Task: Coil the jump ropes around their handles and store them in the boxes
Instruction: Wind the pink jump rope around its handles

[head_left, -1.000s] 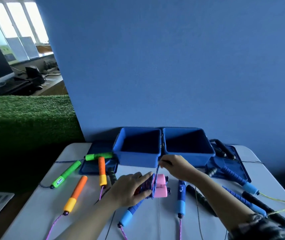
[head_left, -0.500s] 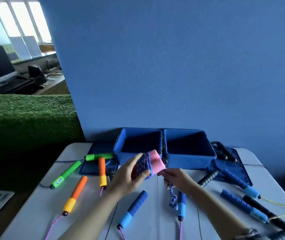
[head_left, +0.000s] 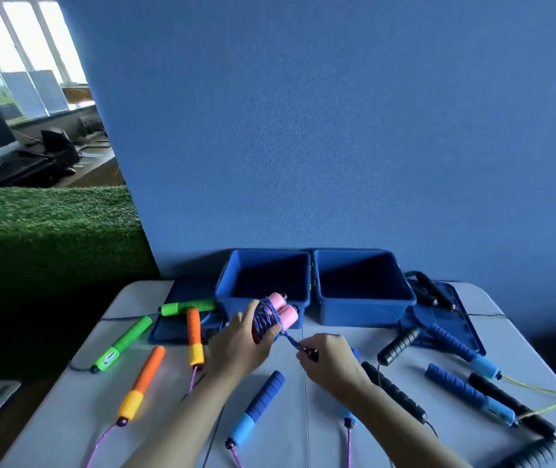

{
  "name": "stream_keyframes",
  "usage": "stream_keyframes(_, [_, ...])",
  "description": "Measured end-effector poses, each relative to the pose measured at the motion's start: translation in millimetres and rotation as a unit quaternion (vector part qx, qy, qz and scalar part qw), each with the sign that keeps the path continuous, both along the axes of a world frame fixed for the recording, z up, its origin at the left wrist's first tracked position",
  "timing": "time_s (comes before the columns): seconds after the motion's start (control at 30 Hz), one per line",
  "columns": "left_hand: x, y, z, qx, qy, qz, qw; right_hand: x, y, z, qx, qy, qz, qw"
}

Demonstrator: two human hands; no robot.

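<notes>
The pink handles (head_left: 281, 309), wrapped in blue-purple rope (head_left: 264, 319), sit in the left hand (head_left: 239, 346), which grips the bundle just before the left box (head_left: 264, 282); its lower half is hidden by fingers. The right hand (head_left: 328, 361) pinches what seems the rope's loose end, just beside.

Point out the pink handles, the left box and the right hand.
pink handles (head_left: 285, 310): head view, on the nearer handle's foam.
left box (head_left: 236, 293): head view, on its front wall.
right hand (head_left: 332, 363): head view, back of the hand.
</notes>
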State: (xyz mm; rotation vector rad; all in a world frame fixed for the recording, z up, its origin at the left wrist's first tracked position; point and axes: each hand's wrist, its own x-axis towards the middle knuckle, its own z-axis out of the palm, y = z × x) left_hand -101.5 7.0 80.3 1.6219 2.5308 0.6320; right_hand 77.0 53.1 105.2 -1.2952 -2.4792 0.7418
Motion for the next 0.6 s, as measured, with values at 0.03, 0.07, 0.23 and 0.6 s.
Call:
stream_keyframes(0.03, [2,1,0,-0.012,0.003,-0.006,1.000,0,0,1,0.029,-0.021,0.020,0.999])
stream_keyframes(0.07, [3,1,1,-0.022,0.007,-0.013,1.000,1,2,2,0.048,-0.037,0.040,0.997])
stream_keyframes(0.23, [6,-1,5,-0.050,0.011,-0.061,0.997,8,12,12,0.080,-0.018,0.132,0.988])
stream_keyframes(0.6, [28,-22,19,0.003,0.025,-0.175,0.984,18,31,37,-0.064,0.137,-0.028,0.988])
